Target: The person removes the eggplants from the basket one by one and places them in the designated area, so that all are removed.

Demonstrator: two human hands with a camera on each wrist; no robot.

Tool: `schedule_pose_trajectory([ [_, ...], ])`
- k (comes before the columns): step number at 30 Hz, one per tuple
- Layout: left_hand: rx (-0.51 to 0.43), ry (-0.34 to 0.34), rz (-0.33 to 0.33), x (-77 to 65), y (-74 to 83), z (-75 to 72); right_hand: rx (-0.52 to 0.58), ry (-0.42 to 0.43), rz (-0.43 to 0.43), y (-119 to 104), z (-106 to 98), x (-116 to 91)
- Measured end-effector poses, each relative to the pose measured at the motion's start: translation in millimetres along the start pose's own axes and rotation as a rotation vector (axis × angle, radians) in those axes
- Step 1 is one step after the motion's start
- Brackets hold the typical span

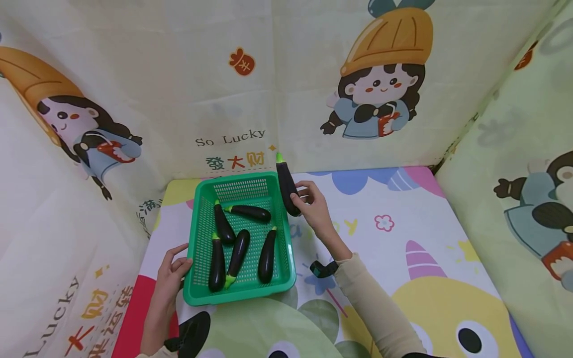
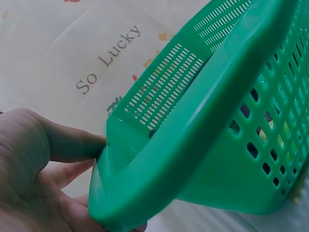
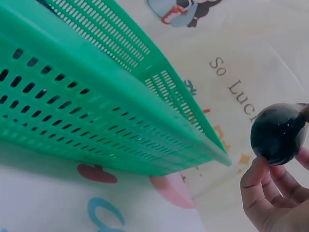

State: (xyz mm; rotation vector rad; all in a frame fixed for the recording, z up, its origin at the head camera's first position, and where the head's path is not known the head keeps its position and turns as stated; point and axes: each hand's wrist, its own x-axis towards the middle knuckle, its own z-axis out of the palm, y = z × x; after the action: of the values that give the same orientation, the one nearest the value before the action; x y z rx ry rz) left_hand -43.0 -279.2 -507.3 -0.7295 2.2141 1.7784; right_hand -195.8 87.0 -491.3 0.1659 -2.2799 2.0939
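A green plastic basket (image 1: 286, 258) with slotted walls stands on the table, with several dark purple eggplants lying in it, one of them an eggplant (image 1: 267, 256) along its right side. At the basket's left rim, my left hand (image 1: 170, 276) grips the edge, thumb and fingers around it in the left wrist view. My right hand (image 1: 313, 206) holds another eggplant (image 1: 286, 186) between thumb and fingers, just outside the basket's right rim, its green stem end pointing up and away. In the right wrist view only the rounded dark end of this eggplant (image 3: 277, 134) shows.
The table (image 1: 376, 253) wears a cartoon-printed cover that stretches right of the basket. Printed cloth walls (image 1: 304, 99) close off the back and both sides, the back one close behind the basket.
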Motion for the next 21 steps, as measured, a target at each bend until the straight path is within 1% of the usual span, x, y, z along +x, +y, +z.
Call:
schedule_pose_trajectory([
  [5,-0.005,0.0,-0.01,1.3,-1.0,0.0,0.022,0.039,0.037,8.3,-5.6,-1.9],
  [12,-0.001,0.002,-0.013,1.1,-2.6,-0.3,0.047,0.078,0.114,20.0,-10.4,-6.8],
  [21,-0.01,0.002,-0.013,1.9,-1.3,-0.2,0.027,0.089,0.205,33.5,-15.2,-8.5],
])
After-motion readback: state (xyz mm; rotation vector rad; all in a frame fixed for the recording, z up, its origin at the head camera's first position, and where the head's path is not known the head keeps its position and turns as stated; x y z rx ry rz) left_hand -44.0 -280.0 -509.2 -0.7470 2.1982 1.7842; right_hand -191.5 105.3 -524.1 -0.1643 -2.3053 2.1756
